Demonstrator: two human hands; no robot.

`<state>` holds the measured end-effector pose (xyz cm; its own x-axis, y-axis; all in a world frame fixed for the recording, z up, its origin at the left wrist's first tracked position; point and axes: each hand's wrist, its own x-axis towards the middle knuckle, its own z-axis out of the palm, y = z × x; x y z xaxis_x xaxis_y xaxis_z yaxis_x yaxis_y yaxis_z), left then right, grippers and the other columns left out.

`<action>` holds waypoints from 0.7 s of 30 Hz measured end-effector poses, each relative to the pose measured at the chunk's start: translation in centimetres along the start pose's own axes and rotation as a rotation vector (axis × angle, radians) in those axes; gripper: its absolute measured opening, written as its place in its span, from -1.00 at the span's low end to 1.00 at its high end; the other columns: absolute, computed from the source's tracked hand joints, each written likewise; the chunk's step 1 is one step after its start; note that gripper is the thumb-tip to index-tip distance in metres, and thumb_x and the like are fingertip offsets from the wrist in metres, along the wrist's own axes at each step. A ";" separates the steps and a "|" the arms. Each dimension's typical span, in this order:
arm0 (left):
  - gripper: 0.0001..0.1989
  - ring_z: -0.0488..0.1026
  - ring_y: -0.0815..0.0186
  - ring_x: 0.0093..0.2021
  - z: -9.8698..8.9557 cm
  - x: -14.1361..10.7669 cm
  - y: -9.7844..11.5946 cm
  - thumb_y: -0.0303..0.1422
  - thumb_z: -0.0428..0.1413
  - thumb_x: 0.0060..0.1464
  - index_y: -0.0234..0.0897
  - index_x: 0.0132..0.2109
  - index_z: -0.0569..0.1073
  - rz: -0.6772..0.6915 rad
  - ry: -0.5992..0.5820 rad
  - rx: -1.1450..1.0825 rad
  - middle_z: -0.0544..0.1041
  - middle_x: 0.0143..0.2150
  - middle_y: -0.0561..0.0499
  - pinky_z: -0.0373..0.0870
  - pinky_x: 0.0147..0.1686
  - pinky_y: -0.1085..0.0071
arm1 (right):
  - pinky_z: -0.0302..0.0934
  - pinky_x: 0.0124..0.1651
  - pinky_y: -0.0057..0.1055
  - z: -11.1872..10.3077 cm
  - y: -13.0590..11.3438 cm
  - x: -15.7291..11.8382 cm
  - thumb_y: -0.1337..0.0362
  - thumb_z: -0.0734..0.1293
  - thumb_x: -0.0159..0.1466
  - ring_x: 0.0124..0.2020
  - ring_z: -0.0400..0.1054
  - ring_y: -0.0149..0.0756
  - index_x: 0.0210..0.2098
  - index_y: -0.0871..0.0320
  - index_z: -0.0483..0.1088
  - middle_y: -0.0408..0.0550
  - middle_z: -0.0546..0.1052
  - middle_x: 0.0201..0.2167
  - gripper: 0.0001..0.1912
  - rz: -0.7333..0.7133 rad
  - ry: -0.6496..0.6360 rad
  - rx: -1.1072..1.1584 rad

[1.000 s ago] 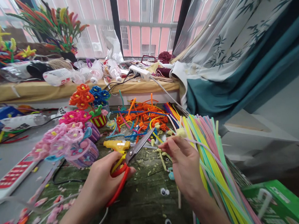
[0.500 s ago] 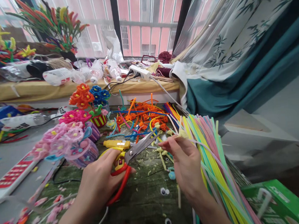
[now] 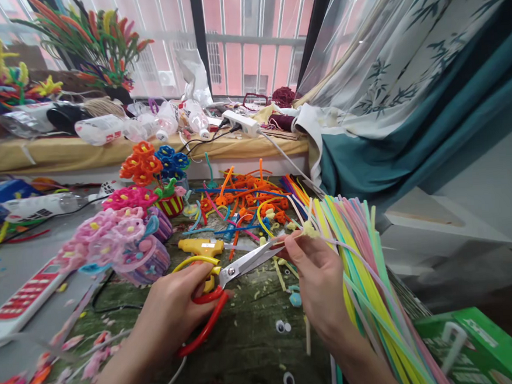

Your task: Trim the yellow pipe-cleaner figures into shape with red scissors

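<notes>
1. The scissors (image 3: 232, 271) are held at the centre of the frame by the left hand (image 3: 180, 297), its fingers closed around the red and yellow handles.
2. A pale yellow tuft (image 3: 310, 229), right of centre, is pinched by the right hand (image 3: 316, 269), with thumb and fingertips together.
3. The blades are pointed at those fingertips; whether the tuft is touched by them cannot be told.
4. The tuft is judged light, soft and easily crushed, best gripped lightly at its base, clear of the blades.
5. The scissors are judged stiff and fairly light, best held by the handles.
6. A yellow glue gun (image 3: 201, 246) is seen beyond the scissors; fuzzy sticks (image 3: 363, 260) are bundled at the right.
</notes>
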<state>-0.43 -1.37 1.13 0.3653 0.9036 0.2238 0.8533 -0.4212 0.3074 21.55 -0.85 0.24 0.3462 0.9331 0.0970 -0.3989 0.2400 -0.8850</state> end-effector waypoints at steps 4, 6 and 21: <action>-0.64 0.29 0.39 -0.55 0.1 0.0 -0.1 -0.05 0.15 0.10 -0.25 -0.43 0.39 0.011 0.011 -0.017 0.40 -0.53 0.13 0.15 -0.53 0.51 | 0.43 -0.25 -0.41 0.0 0.1 0.0 0.23 0.51 0.15 -0.37 0.51 -0.33 -0.35 0.14 0.55 -0.15 0.64 -0.42 -0.86 -0.008 -0.016 0.015; -0.63 0.27 0.40 -0.56 0.2 0.0 -0.1 -0.05 0.14 0.12 -0.24 -0.45 0.36 0.023 0.022 -0.020 0.37 -0.55 0.14 0.14 -0.54 0.52 | 0.45 -0.25 -0.40 0.0 0.1 0.0 0.23 0.51 0.15 -0.37 0.52 -0.33 -0.34 0.13 0.55 -0.15 0.64 -0.41 -0.87 -0.009 -0.025 0.030; -0.72 0.33 0.41 -0.56 0.1 -0.1 -0.5 -0.15 0.14 0.16 -0.23 -0.41 0.37 0.075 0.027 0.007 0.46 -0.49 0.12 0.20 -0.53 0.54 | 0.45 -0.21 -0.49 -0.4 0.1 0.0 0.30 0.49 0.18 -0.36 0.54 -0.40 -0.33 0.09 0.57 -0.20 0.65 -0.40 -0.95 -0.078 -0.061 -0.033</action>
<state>-0.87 -1.19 0.86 0.4183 0.8671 0.2706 0.8264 -0.4869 0.2828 21.83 -0.91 -0.04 0.3225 0.9266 0.1933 -0.3439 0.3050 -0.8881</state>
